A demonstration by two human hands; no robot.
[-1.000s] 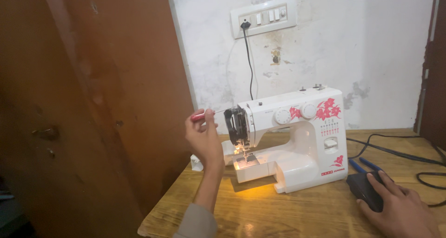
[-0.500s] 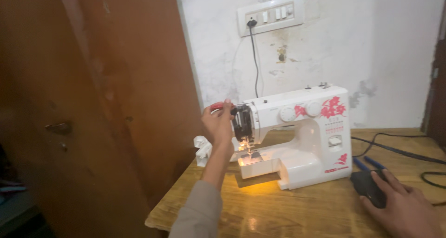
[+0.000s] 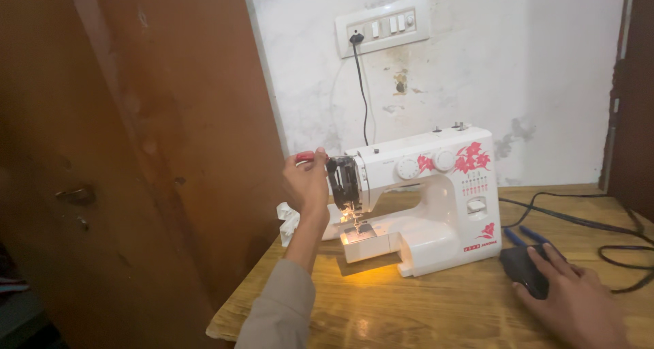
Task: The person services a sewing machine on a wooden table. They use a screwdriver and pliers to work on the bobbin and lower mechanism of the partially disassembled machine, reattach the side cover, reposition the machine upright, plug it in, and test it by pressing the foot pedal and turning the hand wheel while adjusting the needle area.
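A white sewing machine (image 3: 436, 199) with red flower marks stands on a wooden table (image 3: 422, 308), its lamp glowing over the needle plate. The machine's left end cover is open, showing dark inner parts. My left hand (image 3: 306, 182) is raised at that open end and grips a small red-handled tool (image 3: 304, 157), its tip against the machine. My right hand (image 3: 575, 301) rests flat on a black foot pedal (image 3: 524, 270) lying on the table to the right of the machine.
A black cord (image 3: 361, 90) runs from a wall switchboard (image 3: 383, 26) down behind the machine. Dark cables (image 3: 579, 219) trail across the table's right side. A white crumpled cloth (image 3: 289, 221) lies at the table's left edge. A brown wooden door (image 3: 129, 158) fills the left.
My left hand has moved right with the red-handled tool, from clear of the machine up against its open left end. My right hand stays on the pedal.
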